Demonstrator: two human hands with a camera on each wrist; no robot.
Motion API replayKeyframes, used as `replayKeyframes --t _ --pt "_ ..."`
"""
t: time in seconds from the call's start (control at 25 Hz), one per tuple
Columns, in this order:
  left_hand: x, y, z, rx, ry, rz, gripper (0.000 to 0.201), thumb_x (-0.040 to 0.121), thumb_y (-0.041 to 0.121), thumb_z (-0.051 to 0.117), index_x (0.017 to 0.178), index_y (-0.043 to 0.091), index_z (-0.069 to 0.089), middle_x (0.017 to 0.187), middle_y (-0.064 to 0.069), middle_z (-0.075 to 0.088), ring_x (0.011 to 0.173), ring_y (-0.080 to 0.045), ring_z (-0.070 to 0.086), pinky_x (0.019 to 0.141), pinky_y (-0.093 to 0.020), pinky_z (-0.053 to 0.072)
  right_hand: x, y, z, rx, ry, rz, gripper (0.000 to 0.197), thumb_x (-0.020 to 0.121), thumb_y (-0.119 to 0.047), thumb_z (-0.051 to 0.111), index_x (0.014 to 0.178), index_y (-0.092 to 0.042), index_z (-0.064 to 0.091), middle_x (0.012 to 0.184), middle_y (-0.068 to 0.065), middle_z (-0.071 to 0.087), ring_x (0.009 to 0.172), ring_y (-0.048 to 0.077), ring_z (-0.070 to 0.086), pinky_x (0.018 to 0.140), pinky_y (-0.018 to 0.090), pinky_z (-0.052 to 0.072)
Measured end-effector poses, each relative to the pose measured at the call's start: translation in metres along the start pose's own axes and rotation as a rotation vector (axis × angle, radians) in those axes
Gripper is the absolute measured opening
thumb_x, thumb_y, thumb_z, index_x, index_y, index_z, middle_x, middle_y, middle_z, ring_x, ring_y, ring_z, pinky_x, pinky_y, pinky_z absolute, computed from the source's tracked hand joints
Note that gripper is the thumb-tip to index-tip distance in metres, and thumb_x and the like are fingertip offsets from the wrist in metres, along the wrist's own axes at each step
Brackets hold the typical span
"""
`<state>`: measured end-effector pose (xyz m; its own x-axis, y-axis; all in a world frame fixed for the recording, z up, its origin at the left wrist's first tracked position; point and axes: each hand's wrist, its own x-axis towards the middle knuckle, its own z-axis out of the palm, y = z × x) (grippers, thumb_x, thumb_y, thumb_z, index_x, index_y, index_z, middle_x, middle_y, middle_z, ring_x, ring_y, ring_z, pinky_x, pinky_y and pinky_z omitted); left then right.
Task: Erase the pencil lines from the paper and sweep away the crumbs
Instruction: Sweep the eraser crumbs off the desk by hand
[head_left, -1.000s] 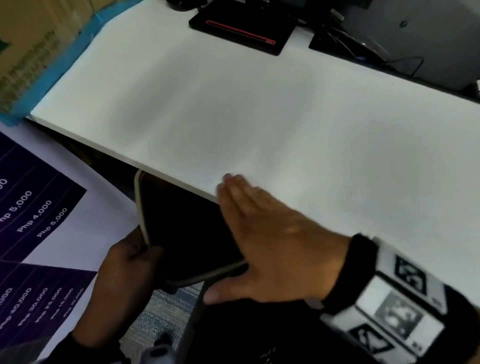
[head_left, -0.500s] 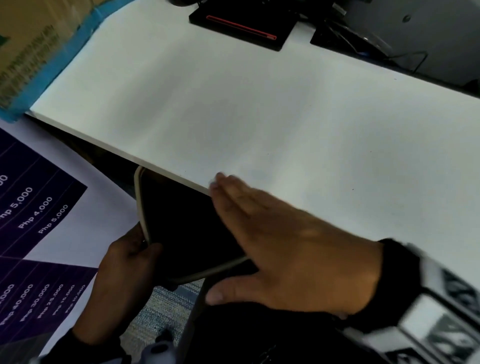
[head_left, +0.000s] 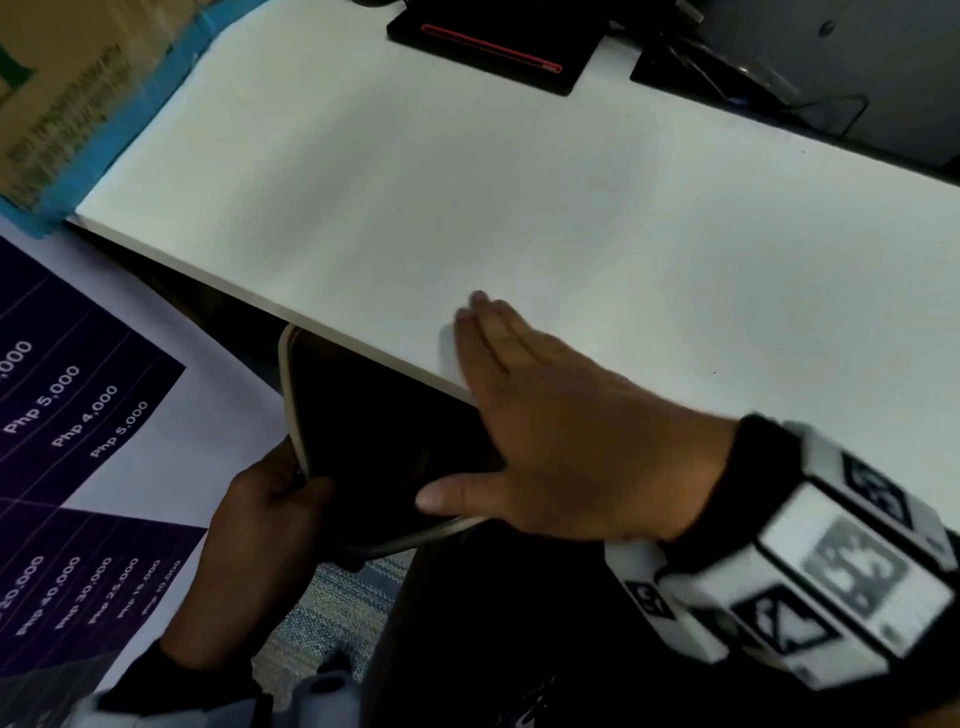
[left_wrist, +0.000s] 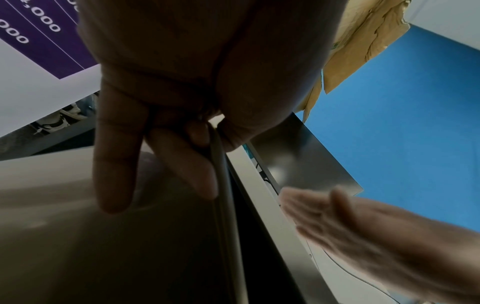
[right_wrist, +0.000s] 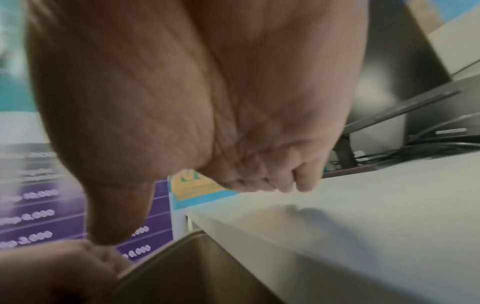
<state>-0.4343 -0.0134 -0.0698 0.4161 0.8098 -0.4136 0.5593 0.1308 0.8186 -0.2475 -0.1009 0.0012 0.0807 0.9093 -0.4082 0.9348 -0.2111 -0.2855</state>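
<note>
Two bare hands at the near edge of a white flat bench (head_left: 519, 182). Right hand (head_left: 571, 441) laid flat, fingers (head_left: 488, 332) straight and close together on the bench top beside the edge, thumb stretched out over a dark rectangular tray with a pale rounded rim (head_left: 374, 447); grasping nothing. Tray held just under the bench edge, partly tucked beneath it. Left hand (head_left: 265, 514) gripping the tray's left rim, fingers (left_wrist: 182, 164) curled along its underside and thumb on the upper side. No separate sheet of paper distinguishable from the white surface; pencil lines and crumbs too small to tell. At far left, a brown cardboard box with blue edging (head_left: 57, 104). Below it, a purple and white printed poster with price figures (head_left: 67, 415). At the bench's far edge, a black flat device with a red stripe (head_left: 493, 52) and dark cables (head_left: 831, 109).
</note>
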Motion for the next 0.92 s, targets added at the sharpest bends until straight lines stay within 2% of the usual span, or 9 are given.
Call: replayKeyframes --t 0.08,0.2,0.28,0.4,0.48,0.6,0.68,0.8,0.92 --pt "-0.001 0.002 0.0 -0.006 0.002 -0.003 0.028 0.09 -0.008 0.049 0.088 0.012 0.069 0.062 -0.01 0.069 0.048 -0.031 0.066 0.048 -0.037 0.053 0.0 -0.002 0.004 -0.076 -0.079 -0.02 0.125 0.075 -0.078 0.05 0.148 -0.006 -0.022 0.155 0.012 -0.03 0.145 0.022 -0.025 0.122 0.04 -0.001" --pt "-0.001 0.003 0.0 -0.003 -0.008 0.009 0.027 0.089 -0.008 0.049 0.086 0.01 0.068 0.06 -0.013 0.068 0.047 -0.032 0.066 0.053 -0.04 0.052 -0.016 -0.016 0.007 -0.022 -0.165 -0.134 0.124 0.074 -0.08 0.051 0.149 -0.014 -0.023 0.155 0.002 -0.031 0.144 0.012 -0.026 0.119 0.03 -0.009" --pt "0.0 0.002 -0.001 -0.002 -0.018 0.006 0.026 0.088 -0.008 0.049 0.086 0.01 0.068 0.061 -0.014 0.068 0.048 -0.033 0.066 0.056 -0.044 0.054 -0.018 0.004 -0.005 0.022 -0.094 -0.034 0.123 0.071 -0.084 0.045 0.149 -0.014 -0.022 0.157 0.002 -0.029 0.145 0.011 -0.023 0.118 0.026 -0.009" --pt "0.0 0.0 0.0 -0.003 -0.007 -0.001 0.029 0.087 -0.009 0.049 0.088 0.011 0.069 0.064 -0.012 0.069 0.049 -0.034 0.066 0.055 -0.043 0.054 -0.013 0.035 -0.015 -0.025 -0.072 0.211 0.13 0.063 -0.092 0.034 0.147 -0.012 -0.026 0.155 0.008 -0.031 0.145 0.019 -0.024 0.122 0.036 -0.002" --pt "0.0 0.002 0.0 -0.007 0.001 -0.007 0.028 0.087 -0.009 0.049 0.085 0.011 0.069 0.062 -0.012 0.068 0.048 -0.034 0.065 0.055 -0.043 0.055 -0.011 0.023 -0.003 -0.055 -0.129 0.128 0.133 0.063 -0.092 0.037 0.146 -0.01 -0.028 0.153 0.009 -0.036 0.143 0.021 -0.03 0.121 0.04 -0.003" --pt "-0.002 0.004 0.002 0.012 0.002 -0.006 0.026 0.088 -0.008 0.048 0.084 0.01 0.067 0.059 -0.014 0.067 0.048 -0.033 0.066 0.058 -0.046 0.055 -0.025 -0.01 0.01 0.041 -0.155 -0.061 0.127 0.069 -0.088 0.042 0.147 -0.015 -0.027 0.153 -0.001 -0.037 0.14 0.009 -0.034 0.118 0.03 -0.011" --pt "-0.003 0.004 0.002 0.01 -0.011 -0.014 0.027 0.088 -0.007 0.048 0.086 0.011 0.068 0.061 -0.014 0.068 0.05 -0.034 0.066 0.064 -0.052 0.056 -0.036 0.001 0.005 0.05 -0.102 0.031 0.123 0.071 -0.087 0.038 0.146 -0.017 -0.03 0.152 -0.002 -0.038 0.14 0.008 -0.033 0.118 0.029 -0.012" --pt "-0.002 0.0 0.001 0.006 -0.01 -0.023 0.028 0.088 -0.008 0.048 0.087 0.011 0.069 0.062 -0.013 0.069 0.05 -0.035 0.066 0.066 -0.055 0.057 -0.049 0.015 0.008 -0.072 -0.134 0.189 0.123 0.072 -0.087 0.033 0.142 -0.011 -0.035 0.149 0.009 -0.041 0.14 0.02 -0.035 0.12 0.036 -0.009" --pt "-0.003 0.0 0.002 0.026 0.0 -0.01 0.03 0.089 -0.007 0.049 0.087 0.015 0.069 0.062 -0.01 0.069 0.05 -0.034 0.067 0.064 -0.051 0.057 -0.042 -0.019 0.021 0.011 -0.152 -0.005 0.123 0.076 -0.078 0.049 0.146 -0.012 -0.029 0.152 0.006 -0.038 0.14 0.016 -0.034 0.117 0.031 -0.017"
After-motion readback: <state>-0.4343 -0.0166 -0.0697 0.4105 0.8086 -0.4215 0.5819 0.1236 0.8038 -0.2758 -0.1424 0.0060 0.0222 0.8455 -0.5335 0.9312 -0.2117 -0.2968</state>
